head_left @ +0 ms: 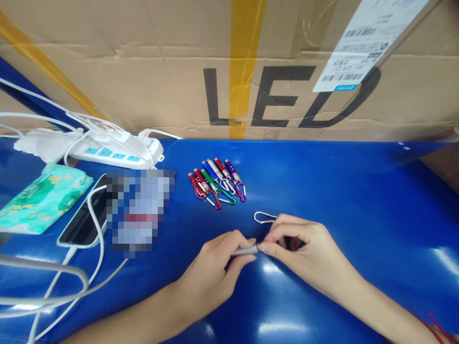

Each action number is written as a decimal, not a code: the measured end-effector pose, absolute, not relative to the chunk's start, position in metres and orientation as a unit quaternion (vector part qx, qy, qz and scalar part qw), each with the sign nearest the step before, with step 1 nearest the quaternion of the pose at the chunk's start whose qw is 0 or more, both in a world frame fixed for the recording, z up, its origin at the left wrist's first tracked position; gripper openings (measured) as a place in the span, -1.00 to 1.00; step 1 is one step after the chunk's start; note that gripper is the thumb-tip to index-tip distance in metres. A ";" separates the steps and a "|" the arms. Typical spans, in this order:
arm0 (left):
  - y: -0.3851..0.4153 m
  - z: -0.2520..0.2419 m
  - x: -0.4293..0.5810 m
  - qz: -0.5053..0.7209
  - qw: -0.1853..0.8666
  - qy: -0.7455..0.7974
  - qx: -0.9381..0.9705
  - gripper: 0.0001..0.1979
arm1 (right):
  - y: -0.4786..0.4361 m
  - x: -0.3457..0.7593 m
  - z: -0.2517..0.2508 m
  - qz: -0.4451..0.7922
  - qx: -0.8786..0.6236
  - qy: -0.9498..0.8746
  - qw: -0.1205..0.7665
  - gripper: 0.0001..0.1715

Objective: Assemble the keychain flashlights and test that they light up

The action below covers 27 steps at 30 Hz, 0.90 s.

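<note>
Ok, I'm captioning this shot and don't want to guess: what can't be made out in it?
All in the head view:
Left part of the gray tube: hidden by the left hand.
Anything pinched at its tip: covered by the right hand.
Right end of the silver loop: behind the right hand.
Pixelated item: masked by blocks.
Label's fine print: too small.
White cables: several cut off by the left edge.

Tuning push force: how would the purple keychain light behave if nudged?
The purple keychain light probably feels stiff, given its straight tubular body. Its shiny finish may be slippery. The attached carabiner likely limits rolling.
</note>
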<state>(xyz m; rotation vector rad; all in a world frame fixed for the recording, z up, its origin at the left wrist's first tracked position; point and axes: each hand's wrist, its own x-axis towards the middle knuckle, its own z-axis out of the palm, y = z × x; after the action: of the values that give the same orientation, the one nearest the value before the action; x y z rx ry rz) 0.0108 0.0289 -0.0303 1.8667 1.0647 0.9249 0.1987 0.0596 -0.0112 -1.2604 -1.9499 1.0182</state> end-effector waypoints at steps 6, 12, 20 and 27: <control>0.030 -0.021 0.012 0.357 0.417 0.422 0.721 -0.80 | 0.063 0.197 -0.010 0.409 -0.475 -0.717 0.307 -0.74; 0.029 -0.016 0.012 0.359 0.491 0.433 0.666 -0.83 | 0.063 0.201 -0.002 0.383 -0.419 -0.731 0.379 -0.80; 0.030 -0.014 0.011 0.353 0.495 0.430 0.668 -0.85 | 0.065 0.206 -0.004 0.288 -0.343 -0.795 0.409 -0.94; 0.031 -0.013 0.010 0.310 0.474 0.427 0.705 -0.85 | 0.061 0.213 -0.008 0.190 -0.293 -0.862 0.366 -0.87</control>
<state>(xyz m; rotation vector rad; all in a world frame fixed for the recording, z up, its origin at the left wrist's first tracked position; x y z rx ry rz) 0.0100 0.0314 -0.0126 1.7258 1.0437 0.7581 0.2132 0.0614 -0.0076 -0.7541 -2.2169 0.4875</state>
